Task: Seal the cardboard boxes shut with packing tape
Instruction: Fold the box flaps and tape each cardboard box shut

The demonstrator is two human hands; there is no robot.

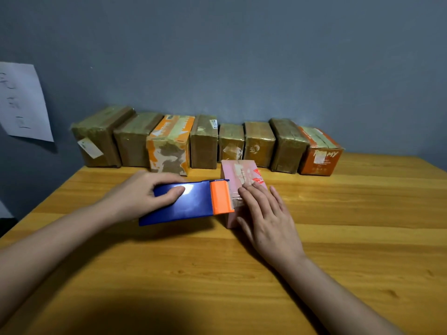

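Now left hand [145, 192] gripping blue tape dispenser [186, 203], right hand [264, 213] flat, fingers straight, on pink box [238, 175].

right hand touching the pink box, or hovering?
Touching. In the head view the right hand lies flat with its fingers on the pink box, no gap showing.

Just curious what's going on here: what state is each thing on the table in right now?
Small pink cardboard box: lying on the wooden table, tape across its top.
Blue tape dispenser with orange end: pressed against the pink box.
Left hand: grips the dispenser.
Right hand: flat on the pink box.
Row of eight boxes: against the wall, taped shut.
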